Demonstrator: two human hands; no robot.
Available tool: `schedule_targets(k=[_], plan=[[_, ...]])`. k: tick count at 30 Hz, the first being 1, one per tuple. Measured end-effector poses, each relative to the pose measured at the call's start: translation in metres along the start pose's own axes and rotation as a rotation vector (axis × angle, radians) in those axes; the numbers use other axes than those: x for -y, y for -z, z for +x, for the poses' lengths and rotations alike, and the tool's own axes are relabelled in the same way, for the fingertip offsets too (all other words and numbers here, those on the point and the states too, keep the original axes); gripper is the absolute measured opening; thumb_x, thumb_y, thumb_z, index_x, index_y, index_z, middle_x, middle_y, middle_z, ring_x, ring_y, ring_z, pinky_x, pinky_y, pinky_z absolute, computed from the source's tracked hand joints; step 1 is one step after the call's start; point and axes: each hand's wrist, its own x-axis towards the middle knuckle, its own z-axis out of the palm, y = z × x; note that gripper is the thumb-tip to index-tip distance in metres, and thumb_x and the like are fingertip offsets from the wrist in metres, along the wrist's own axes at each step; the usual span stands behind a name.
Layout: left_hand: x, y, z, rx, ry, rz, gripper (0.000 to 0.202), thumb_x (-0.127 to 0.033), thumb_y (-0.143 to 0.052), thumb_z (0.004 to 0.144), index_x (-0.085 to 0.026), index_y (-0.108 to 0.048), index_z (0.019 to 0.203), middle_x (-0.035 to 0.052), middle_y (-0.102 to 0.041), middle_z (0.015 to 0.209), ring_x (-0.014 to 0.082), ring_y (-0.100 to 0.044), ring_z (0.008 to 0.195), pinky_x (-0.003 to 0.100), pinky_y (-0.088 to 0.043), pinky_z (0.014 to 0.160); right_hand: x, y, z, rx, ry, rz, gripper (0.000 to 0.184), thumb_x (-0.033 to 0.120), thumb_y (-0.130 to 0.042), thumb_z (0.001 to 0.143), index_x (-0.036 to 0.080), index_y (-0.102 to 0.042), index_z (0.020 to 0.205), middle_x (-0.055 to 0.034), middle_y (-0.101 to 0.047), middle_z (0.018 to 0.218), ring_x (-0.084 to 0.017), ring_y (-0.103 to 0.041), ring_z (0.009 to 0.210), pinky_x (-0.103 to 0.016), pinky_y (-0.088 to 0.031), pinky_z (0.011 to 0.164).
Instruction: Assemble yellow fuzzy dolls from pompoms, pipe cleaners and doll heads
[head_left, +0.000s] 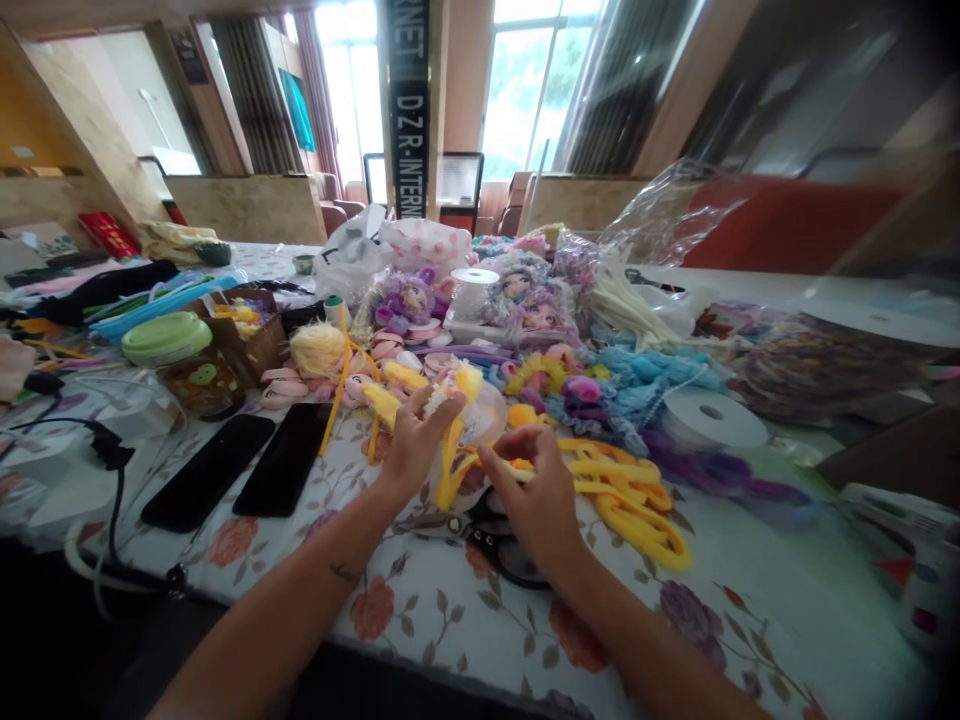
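Observation:
My left hand [414, 432] is closed around a fluffy yellow-and-white craft piece [466, 382]. From that piece a yellow chenille strip [448, 478] hangs down and bends toward my right hand [534, 484]. The thumb and fingers of my right hand pinch the yellow strip. Beyond that hand, more yellow chenille [637, 500] lies in loose loops on the cloth. Black-handled scissors [499, 555] rest on the table, partly hidden under my right hand. Yellow fuzzy pieces [384, 405] show just left of my left hand.
Two dark phones [206, 472] lie at left, near a green-lidded jar [180, 365]. Behind my hands are doll heads [409, 300] and blue ruffled trim [645, 375]. A white spool [712, 420] is at right, with a glue gun [907, 540] at the far right edge. Cables [109, 445] run at left.

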Motion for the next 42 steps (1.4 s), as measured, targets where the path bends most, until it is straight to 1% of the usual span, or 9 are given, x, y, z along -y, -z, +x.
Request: schedule_targets(k=[4,7,9,13,18,21,32,38,42], plan=[[-0.002,0.001,-0.002,-0.093,-0.145,0.191,0.046,-0.040,-0.070,0.071,-0.017,-0.065,0.110,0.0029,-0.067,0.080,0.0231,-0.060,0.090,0.033,-0.045,0.086,0.014,-0.012,-0.007,0.260,-0.093,0.285,0.026,0.034,-0.064,0.077,0.023,-0.041,0.079,0.0017,-0.054,0.074,-0.015,-0.056,0.066,-0.028,-0.049,0.060],[-0.001,0.000,-0.002,-0.109,-0.197,0.285,0.045,-0.040,-0.067,0.074,-0.021,-0.064,0.115,0.0040,-0.068,0.096,0.0232,-0.057,0.103,0.034,-0.038,0.097,0.019,-0.017,-0.008,0.284,-0.176,0.509,0.032,0.033,-0.066,0.073,0.024,-0.035,0.078,0.0054,-0.046,0.068,-0.012,-0.051,0.059,-0.024,-0.046,0.053],[0.000,0.000,0.000,-0.101,-0.205,0.312,0.044,-0.040,-0.066,0.076,-0.023,-0.064,0.116,0.0044,-0.066,0.106,0.0233,-0.054,0.111,0.034,-0.035,0.101,0.020,-0.016,-0.007,0.271,-0.184,0.529,0.029,0.032,-0.063,0.075,0.024,-0.036,0.078,0.0062,-0.043,0.067,-0.011,-0.049,0.056,-0.023,-0.044,0.051],[0.001,-0.001,0.000,-0.069,-0.219,0.300,0.043,-0.039,-0.065,0.077,-0.024,-0.063,0.118,0.0040,-0.064,0.114,0.0236,-0.049,0.118,0.035,-0.032,0.104,0.016,-0.008,-0.004,0.178,-0.023,0.245,0.015,0.027,-0.055,0.080,0.024,-0.044,0.090,0.0044,-0.049,0.068,-0.014,-0.052,0.057,-0.025,-0.045,0.054],[-0.001,-0.004,-0.003,-0.021,-0.239,0.344,0.039,-0.036,-0.064,0.078,-0.024,-0.064,0.116,0.0036,-0.062,0.118,0.0231,-0.049,0.119,0.033,-0.032,0.104,0.008,0.001,0.002,0.018,0.429,-0.379,0.018,0.022,-0.050,0.083,0.023,-0.059,0.099,-0.0055,-0.066,0.084,-0.020,-0.062,0.071,-0.030,-0.046,0.064],[-0.001,-0.004,-0.004,-0.008,-0.246,0.348,0.039,-0.035,-0.066,0.077,-0.023,-0.065,0.114,0.0038,-0.061,0.118,0.0232,-0.048,0.119,0.033,-0.031,0.105,0.006,0.005,0.005,-0.019,0.516,-0.518,0.022,0.023,-0.046,0.087,0.022,-0.064,0.100,-0.0073,-0.068,0.081,-0.020,-0.062,0.066,-0.029,-0.044,0.059],[0.003,-0.005,-0.003,0.010,-0.242,0.361,0.046,-0.035,-0.069,0.073,-0.024,-0.063,0.118,0.0042,-0.060,0.118,0.0234,-0.050,0.115,0.033,-0.032,0.104,0.009,0.013,0.013,-0.019,0.397,-0.366,0.016,0.030,-0.051,0.088,0.022,-0.065,0.089,-0.0049,-0.068,0.081,-0.021,-0.064,0.072,-0.030,-0.047,0.065],[0.003,-0.004,-0.003,0.031,-0.257,0.429,0.048,-0.036,-0.069,0.074,-0.026,-0.062,0.120,0.0050,-0.058,0.119,0.0236,-0.051,0.112,0.034,-0.033,0.103,0.014,0.018,0.017,0.046,0.252,-0.324,0.015,0.032,-0.055,0.084,0.021,-0.064,0.080,-0.0041,-0.065,0.074,-0.019,-0.060,0.063,-0.028,-0.043,0.058],[0.003,-0.004,-0.003,0.038,-0.282,0.440,0.048,-0.035,-0.071,0.072,-0.025,-0.064,0.118,0.0053,-0.059,0.117,0.0238,-0.051,0.112,0.034,-0.032,0.104,0.013,0.022,0.021,0.063,0.218,-0.312,0.016,0.033,-0.056,0.083,0.021,-0.063,0.076,-0.0029,-0.064,0.068,-0.019,-0.059,0.063,-0.028,-0.041,0.058]])
